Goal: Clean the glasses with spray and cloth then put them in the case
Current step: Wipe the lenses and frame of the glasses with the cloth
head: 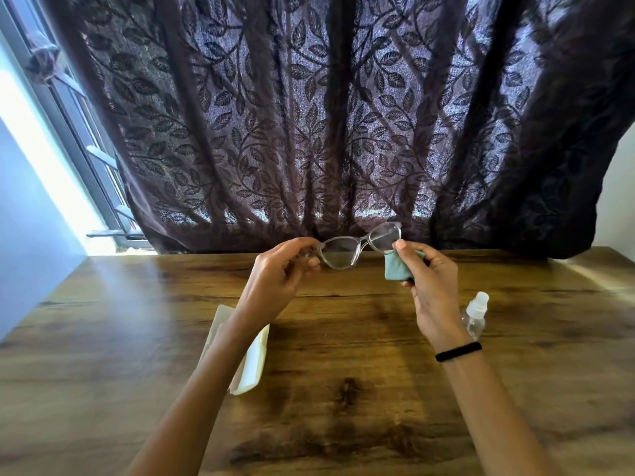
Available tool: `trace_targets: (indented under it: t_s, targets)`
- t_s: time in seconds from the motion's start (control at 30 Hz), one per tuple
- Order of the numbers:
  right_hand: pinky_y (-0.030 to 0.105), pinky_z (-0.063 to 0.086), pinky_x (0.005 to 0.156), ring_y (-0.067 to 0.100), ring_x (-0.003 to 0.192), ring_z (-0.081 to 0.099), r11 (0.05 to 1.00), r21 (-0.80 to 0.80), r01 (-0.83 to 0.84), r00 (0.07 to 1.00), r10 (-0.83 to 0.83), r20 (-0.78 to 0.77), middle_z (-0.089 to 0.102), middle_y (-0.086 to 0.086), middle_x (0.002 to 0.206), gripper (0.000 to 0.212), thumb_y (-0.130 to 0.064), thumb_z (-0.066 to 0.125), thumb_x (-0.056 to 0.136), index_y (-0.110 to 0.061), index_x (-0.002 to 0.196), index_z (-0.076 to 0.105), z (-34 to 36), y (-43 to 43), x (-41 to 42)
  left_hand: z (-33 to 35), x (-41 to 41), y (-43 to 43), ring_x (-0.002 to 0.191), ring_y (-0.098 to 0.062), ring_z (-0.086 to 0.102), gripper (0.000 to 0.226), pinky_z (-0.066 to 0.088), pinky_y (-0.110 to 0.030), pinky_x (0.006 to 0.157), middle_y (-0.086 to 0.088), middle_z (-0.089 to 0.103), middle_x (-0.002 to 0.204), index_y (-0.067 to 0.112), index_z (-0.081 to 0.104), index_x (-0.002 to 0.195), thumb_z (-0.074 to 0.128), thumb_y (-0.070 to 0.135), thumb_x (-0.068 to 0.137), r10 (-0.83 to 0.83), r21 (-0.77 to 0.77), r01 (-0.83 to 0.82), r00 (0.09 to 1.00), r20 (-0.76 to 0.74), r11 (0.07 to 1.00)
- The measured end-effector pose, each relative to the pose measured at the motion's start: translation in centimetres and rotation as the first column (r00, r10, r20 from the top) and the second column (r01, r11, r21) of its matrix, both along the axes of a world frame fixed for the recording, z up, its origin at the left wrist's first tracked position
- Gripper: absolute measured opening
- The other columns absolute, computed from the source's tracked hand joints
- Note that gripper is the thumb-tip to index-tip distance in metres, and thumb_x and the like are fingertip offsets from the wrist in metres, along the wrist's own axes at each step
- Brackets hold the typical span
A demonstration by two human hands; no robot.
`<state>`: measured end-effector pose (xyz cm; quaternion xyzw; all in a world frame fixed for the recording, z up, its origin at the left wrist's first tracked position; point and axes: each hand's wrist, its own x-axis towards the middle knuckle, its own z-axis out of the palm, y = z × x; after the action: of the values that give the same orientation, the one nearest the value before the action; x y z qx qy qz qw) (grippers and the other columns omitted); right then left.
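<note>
Clear-framed glasses [357,245] are held up above the far part of the wooden table [343,338]. My left hand [280,273] pinches their left end near the hinge. My right hand [429,286] grips a folded grey-green cloth [397,269] and its thumb presses the cloth against the lower edge of the right lens. A small clear spray bottle [476,314] with a white cap stands on the table just right of my right wrist. The white glasses case [251,362] lies on the table under my left forearm, which hides part of it.
A dark leaf-patterned curtain [343,115] hangs right behind the table's far edge. A window [86,149] and bright wall are at the left. A black band [458,351] sits on my right wrist.
</note>
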<state>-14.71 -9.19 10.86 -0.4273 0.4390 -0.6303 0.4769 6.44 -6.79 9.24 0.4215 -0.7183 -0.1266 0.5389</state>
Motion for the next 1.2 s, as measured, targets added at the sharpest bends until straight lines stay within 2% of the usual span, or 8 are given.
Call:
trace_targets:
  t_s: [0.17,0.23,0.47,0.63,0.87,1.03,1.13,1.2]
  targets:
    - [0.011,0.039,0.042,0.006,0.068,0.057,1.0,-0.009,0.02,1.0,-0.02,-0.01,0.065,-0.001,0.076,0.004,-0.022,0.066,0.082,-0.021,0.078,0.067,-0.1,0.3,0.0,0.4,0.4,0.0,0.082,0.005,0.063,0.027,0.046,-0.009,0.072,0.007,0.065,0.09,0.011,0.064,0.103,0.064,-0.003,0.081,0.009,-0.059,-0.003,0.995,0.097,0.998]
    - [0.011,0.039,0.042,0.007,0.068,0.057,1.0,-0.006,0.019,1.0,-0.019,-0.005,0.064,-0.001,0.076,0.004,-0.022,0.066,0.082,-0.02,0.078,0.067,0.0,0.3,0.1,0.5,0.4,0.1,0.082,-0.002,0.063,0.015,0.053,-0.019,0.069,0.004,0.066,0.09,0.011,0.066,0.099,0.061,0.011,0.084,0.001,-0.08,0.006,0.996,0.092,0.997]
    - [0.011,0.04,0.042,0.007,0.069,0.059,0.999,0.022,0.024,1.0,-0.024,-0.005,0.065,-0.002,0.077,0.005,-0.021,0.067,0.082,-0.022,0.077,0.067,-0.3,0.6,0.4,0.4,-0.1,0.4,0.074,-0.017,0.071,0.025,0.06,-0.037,0.062,-0.01,0.067,0.084,0.019,0.06,0.102,0.047,0.002,0.09,-0.068,0.043,0.07,0.996,-0.053,0.997]
    - [0.012,0.041,0.043,0.008,0.071,0.059,1.0,0.023,0.017,1.0,-0.017,0.013,0.066,-0.001,0.079,0.003,-0.022,0.067,0.081,-0.021,0.078,0.067,-0.3,0.6,0.3,0.4,-0.2,0.6,0.075,-0.013,0.069,0.02,0.058,-0.026,0.066,0.001,0.066,0.083,0.024,0.059,0.099,0.046,0.01,0.094,-0.107,0.099,0.108,0.994,-0.019,0.989]
    - [0.014,0.044,0.047,0.007,0.074,0.059,0.998,0.051,-0.029,0.999,0.027,0.046,0.066,-0.003,0.082,0.006,-0.022,0.065,0.082,-0.02,0.077,0.068,-0.6,0.5,-0.2,0.3,-0.1,0.6,0.072,-0.008,0.066,0.023,0.055,-0.019,0.066,0.003,0.062,0.077,0.016,0.06,0.085,0.049,-0.003,0.091,-0.068,0.077,0.073,0.996,-0.059,0.994]
    - [0.013,0.049,0.054,0.007,0.08,0.062,0.997,-0.039,0.072,0.968,-0.06,0.243,0.065,-0.003,0.091,0.008,-0.012,0.063,0.083,-0.019,0.082,0.066,0.3,0.2,-1.0,0.1,0.2,0.7,0.073,-0.01,0.068,0.018,0.054,-0.019,0.068,-0.003,0.064,0.076,0.009,0.06,0.083,0.049,-0.002,0.091,-0.072,0.093,0.081,0.992,-0.101,0.992]
    - [0.017,0.053,0.062,0.007,0.081,0.066,0.988,-0.154,-0.003,0.931,0.058,0.359,0.068,-0.003,0.088,0.01,-0.007,0.064,0.078,-0.017,0.08,0.065,1.3,0.0,-1.2,0.0,0.2,0.7,0.074,-0.014,0.069,0.018,0.055,-0.02,0.069,-0.005,0.065,0.077,0.012,0.06,0.084,0.048,0.001,0.092,-0.091,0.098,0.103,0.989,-0.12,0.99]
    - [0.018,0.054,0.064,0.009,0.082,0.066,0.975,-0.194,-0.112,0.931,0.171,0.321,0.069,-0.004,0.086,0.012,-0.008,0.066,0.071,-0.015,0.08,0.065,1.7,-0.1,-1.0,0.0,0.0,0.7,0.075,-0.016,0.069,0.02,0.055,-0.021,0.069,-0.004,0.065,0.077,0.017,0.06,0.083,0.049,0.003,0.092,-0.11,0.102,0.124,0.985,-0.129,0.987]
